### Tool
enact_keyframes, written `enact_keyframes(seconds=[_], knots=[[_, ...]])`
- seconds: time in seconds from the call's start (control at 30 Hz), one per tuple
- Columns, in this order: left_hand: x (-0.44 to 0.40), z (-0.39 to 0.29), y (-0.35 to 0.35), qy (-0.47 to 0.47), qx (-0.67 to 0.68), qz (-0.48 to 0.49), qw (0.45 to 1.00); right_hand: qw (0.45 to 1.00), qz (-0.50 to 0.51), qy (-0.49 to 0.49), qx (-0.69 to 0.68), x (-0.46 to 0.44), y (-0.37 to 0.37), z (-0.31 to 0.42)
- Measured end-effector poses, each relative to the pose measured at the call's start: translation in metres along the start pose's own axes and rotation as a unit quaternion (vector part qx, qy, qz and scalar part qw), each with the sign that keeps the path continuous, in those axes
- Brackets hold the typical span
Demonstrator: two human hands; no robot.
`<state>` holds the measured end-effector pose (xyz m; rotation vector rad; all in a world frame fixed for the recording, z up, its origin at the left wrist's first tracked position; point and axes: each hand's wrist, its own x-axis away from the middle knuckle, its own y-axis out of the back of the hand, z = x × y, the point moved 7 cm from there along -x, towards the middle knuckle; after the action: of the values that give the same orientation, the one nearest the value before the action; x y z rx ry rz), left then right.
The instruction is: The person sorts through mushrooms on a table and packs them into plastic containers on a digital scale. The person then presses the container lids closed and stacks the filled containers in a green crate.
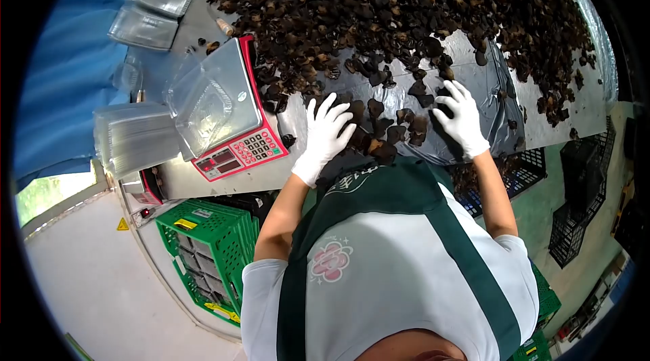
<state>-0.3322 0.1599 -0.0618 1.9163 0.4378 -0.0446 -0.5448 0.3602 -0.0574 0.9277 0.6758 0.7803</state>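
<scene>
Both of my hands wear white gloves over the front of the table. My left hand (pixel 328 132) has its fingers spread, just right of the red-edged digital scale (pixel 254 150) and beside loose dark pieces that look like dried black fungus (pixel 398 132). My right hand (pixel 460 118) is open too, fingers parted, over a black plastic sheet (pixel 500 87) at the right of those pieces. Neither hand grips anything that I can see. Beyond them spreads a large heap of the same fungus (pixel 386 9). A clear plastic container (pixel 206 114) rests on the scale's plate.
Stacked clear plastic containers (pixel 135 139) stand left of the scale, with more clear packs (pixel 152 9) farther back. A green crate (pixel 203 259) holding packed goods sits below the table's left front. At the right, a black crate (pixel 528 168) is under the table edge.
</scene>
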Motion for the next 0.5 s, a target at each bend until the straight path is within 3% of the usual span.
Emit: enact_keyframes(seconds=[0.1,0.17,0.23,0.27,0.3,0.37,0.43,0.5], knots=[[0.007,-0.006,0.018,-0.005,0.042,-0.023,0.999,0.992,-0.053,-0.062,-0.093,0.005,0.013,-0.012],[0.014,0.008,0.021,0.034,0.051,-0.081,0.995,0.988,-0.105,-0.092,-0.065,0.001,0.012,-0.022],[0.016,0.017,0.023,0.174,-0.015,-0.071,0.982,0.989,-0.102,-0.109,-0.017,-0.005,0.001,-0.021],[0.022,0.023,0.014,0.192,-0.025,-0.023,0.981,0.993,-0.061,-0.105,-0.007,-0.004,-0.01,-0.014],[0.024,0.018,0.01,0.179,-0.043,0.023,0.983,0.995,-0.023,-0.099,0.003,-0.001,-0.021,-0.004],[0.038,0.007,-0.001,0.156,-0.003,0.053,0.986,0.999,0.026,0.035,-0.013,0.01,-0.037,0.029],[0.04,-0.009,-0.007,0.065,0.068,0.097,0.991,0.989,0.114,0.078,-0.054,0.023,-0.038,0.058],[0.044,-0.018,-0.018,-0.02,0.046,0.122,0.991,0.992,0.079,0.062,-0.073,0.028,-0.024,0.055]])
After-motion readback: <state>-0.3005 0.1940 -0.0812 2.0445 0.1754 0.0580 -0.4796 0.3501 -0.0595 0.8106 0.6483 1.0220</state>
